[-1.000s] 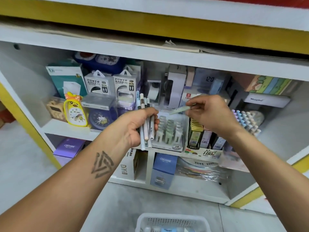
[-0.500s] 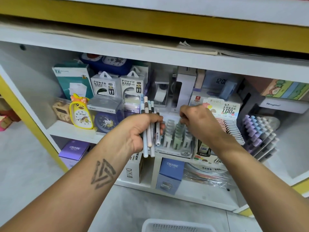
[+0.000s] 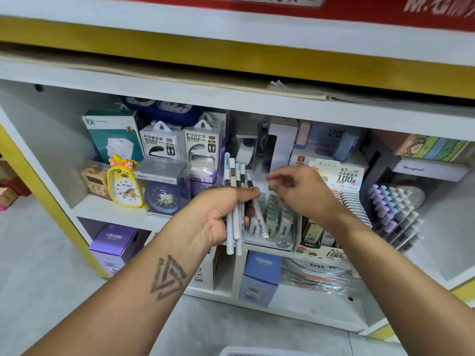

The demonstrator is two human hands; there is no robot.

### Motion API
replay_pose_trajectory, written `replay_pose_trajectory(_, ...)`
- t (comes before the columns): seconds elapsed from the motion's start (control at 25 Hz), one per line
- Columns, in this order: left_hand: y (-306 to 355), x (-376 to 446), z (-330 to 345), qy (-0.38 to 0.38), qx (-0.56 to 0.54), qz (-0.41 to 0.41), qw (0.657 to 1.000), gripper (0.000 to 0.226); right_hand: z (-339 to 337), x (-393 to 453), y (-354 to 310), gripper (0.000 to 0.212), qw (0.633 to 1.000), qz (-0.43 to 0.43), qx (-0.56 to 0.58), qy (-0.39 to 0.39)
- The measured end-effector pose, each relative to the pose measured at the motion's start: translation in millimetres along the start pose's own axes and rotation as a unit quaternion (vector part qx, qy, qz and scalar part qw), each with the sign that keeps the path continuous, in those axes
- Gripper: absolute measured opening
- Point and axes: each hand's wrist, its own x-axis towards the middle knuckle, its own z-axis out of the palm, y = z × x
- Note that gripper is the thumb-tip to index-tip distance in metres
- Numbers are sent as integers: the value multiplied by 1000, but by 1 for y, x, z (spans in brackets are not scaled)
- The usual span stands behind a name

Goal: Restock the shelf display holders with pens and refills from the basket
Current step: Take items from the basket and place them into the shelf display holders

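Note:
My left hand (image 3: 218,214) grips a bundle of several slim pens (image 3: 235,176) upright in front of the middle shelf. Their barrels are pale blue, white and pink, with dark bands. My right hand (image 3: 303,194) hovers just right of the pen tops, its fingers blurred and loosely spread, holding nothing I can make out. Behind and below both hands stands a clear holder of green-capped 2B refills (image 3: 276,219). To its right are a lead refill display marked 0.7 HB 100 (image 3: 344,176) and a tiered rack of pastel pens (image 3: 393,209). Only the white basket rim (image 3: 257,352) shows at the bottom edge.
Power bank boxes (image 3: 180,142), a yellow duck clock (image 3: 124,183) and a blue clock in a clear case (image 3: 162,196) fill the shelf's left half. Purple and blue CRUHRE boxes (image 3: 262,273) sit on the lower shelf. A yellow-trimmed shelf overhangs above.
My right hand has left the refill holder and risen toward the pen tops, without the small item it pinched one second ago. The view tilted up, so the basket slid almost out of sight.

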Motion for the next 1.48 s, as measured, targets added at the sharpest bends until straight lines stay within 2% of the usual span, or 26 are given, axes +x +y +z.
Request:
replay_pose_trajectory(0.04,0,0,2,-12,3,0,1000,24,-4,-4,-6,14,990,50,133,-19)
replay_pose_trajectory(0.12,-3,0,10,-50,16,-8,999,15,-13,-13,-12,14,956,113,266,-51)
replay_pose_trajectory(0.24,-11,-3,25,-107,46,-13,993,2,-24,-25,-10,12,935,142,322,-49)
replay_pose_trajectory(0.36,-16,-4,42,-152,30,-38,987,3,-44,-35,-4,16,927,146,346,-22)
replay_pose_trajectory(0.48,-21,-4,60,-157,11,-57,986,18,-80,-48,10,18,918,134,369,62)
replay_pose_trajectory(0.6,-28,-5,77,-165,-8,-68,984,40,-111,-72,29,16,919,108,359,124)
replay_pose_trajectory(0.84,-47,-7,118,-174,-20,-64,982,7,-154,-111,63,16,930,82,288,213)
replay_pose_trajectory(1.08,-64,-9,153,-176,-42,-68,981,2,-178,-135,85,10,934,56,237,261)
replay_pose_trajectory(1.2,-68,-8,165,-155,-15,-70,985,9,-190,-140,91,5,932,40,219,285)
replay_pose_trajectory(1.32,-69,-8,172,-134,12,-70,988,17,-196,-142,93,7,931,32,218,290)
replay_pose_trajectory(1.48,-70,-12,175,-125,1,-71,990,11,-194,-144,97,7,935,34,204,287)
